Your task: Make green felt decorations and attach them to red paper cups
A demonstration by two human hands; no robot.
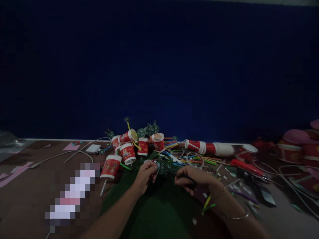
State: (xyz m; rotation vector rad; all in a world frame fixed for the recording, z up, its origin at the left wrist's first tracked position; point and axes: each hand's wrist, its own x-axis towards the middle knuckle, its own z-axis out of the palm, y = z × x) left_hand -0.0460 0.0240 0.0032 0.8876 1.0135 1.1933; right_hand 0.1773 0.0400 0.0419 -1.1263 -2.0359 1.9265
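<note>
My left hand (145,176) is closed in a pinch on a small dark green paper cutout (158,166), over a dark green surface (149,212). To its right, my right hand (193,177) is wrapped round the handles of black scissors (171,171). The blades point left toward the cutout; whether they touch it I cannot tell. Just behind the hands lies dark green paper (166,167) with printed pale figures. Red and white paper cups (128,153) with coloured sticks and green cutouts stand and lean behind my left hand.
Coloured pipe-like sticks (206,160) and a stack of cups (208,148) lie behind my right hand. Further right are a red-handled tool (246,167), paper scraps and a cable. At the left sit a white adapter (93,148), pink paper (71,146) and a blurred-out device (74,194).
</note>
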